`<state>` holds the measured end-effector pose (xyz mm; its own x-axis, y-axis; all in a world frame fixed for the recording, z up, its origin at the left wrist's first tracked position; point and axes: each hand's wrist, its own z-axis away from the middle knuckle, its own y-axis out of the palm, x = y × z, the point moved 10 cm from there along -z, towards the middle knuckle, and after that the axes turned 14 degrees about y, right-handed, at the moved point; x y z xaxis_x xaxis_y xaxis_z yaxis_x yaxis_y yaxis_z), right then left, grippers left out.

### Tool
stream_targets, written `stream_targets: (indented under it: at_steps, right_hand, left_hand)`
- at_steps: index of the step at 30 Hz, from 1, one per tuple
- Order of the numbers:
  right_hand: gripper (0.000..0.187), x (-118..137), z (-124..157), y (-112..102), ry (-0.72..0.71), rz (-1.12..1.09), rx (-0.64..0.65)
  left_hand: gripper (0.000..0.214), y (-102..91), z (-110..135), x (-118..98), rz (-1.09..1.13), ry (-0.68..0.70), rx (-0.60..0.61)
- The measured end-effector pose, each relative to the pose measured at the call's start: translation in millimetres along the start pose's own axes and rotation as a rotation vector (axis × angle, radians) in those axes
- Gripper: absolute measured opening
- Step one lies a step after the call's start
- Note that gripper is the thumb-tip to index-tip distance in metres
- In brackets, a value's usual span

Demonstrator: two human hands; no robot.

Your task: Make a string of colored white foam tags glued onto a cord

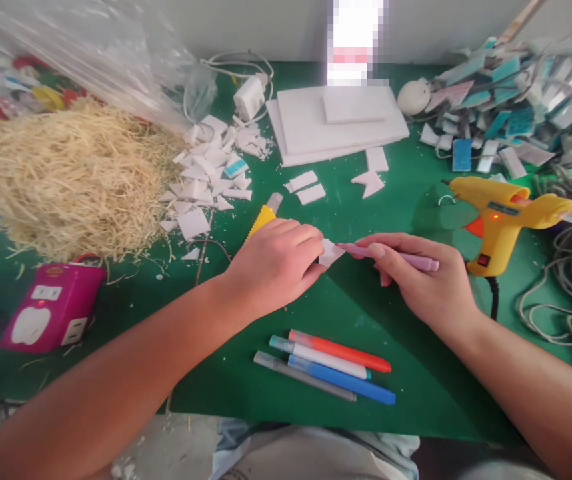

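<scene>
My left hand [279,263] pinches a small piece of white foam board [330,253] just above the green table. Closed around a pink marker pen [401,256], my right hand [423,277] brings its tip against the edge of that piece. Behind my left hand lies a yellow utility knife [262,221], partly covered by the hand. Several capped markers lie side by side nearer to me: an orange-red one [341,351], a white one [326,357], a blue one [343,380] and a grey one [306,377].
A yellow hot glue gun [501,220] with a lit red light stands at the right, beside tangled grey cord [566,280]. White foam sheets [336,130] and offcuts [203,177] lie further back. At the left are shredded straw [71,180] and a magenta power socket box [53,307].
</scene>
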<state>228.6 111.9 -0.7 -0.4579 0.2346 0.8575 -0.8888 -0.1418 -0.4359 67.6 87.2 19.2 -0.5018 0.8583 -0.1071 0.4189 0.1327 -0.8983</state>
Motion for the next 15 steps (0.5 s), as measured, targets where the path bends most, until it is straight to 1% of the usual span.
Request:
stream_targets:
  at_steps: [4, 8, 12, 15]
  right_hand:
    - [0.032, -0.5, 0.1, 5.3, 0.018, 0.024, 0.043]
    - [0.031, 2.2, 0.4, 0.2, 0.006, -0.013, -0.012]
    - [0.035, 3.6, 0.1, 5.1, 0.013, 0.012, 0.03]
    - [0.037, 3.4, -0.7, 2.8, 0.021, 0.024, 0.012]
  left_hand:
    - [0.022, -0.8, 0.1, -0.9, 0.01, 0.007, -0.012]
    - [0.022, -1.5, 0.5, -1.6, -0.004, 0.01, -0.02]
    - [0.021, -0.2, 0.7, -0.8, 0.002, 0.004, -0.005]
    - [0.024, -1.0, 0.1, -1.1, -0.001, 0.006, -0.012]
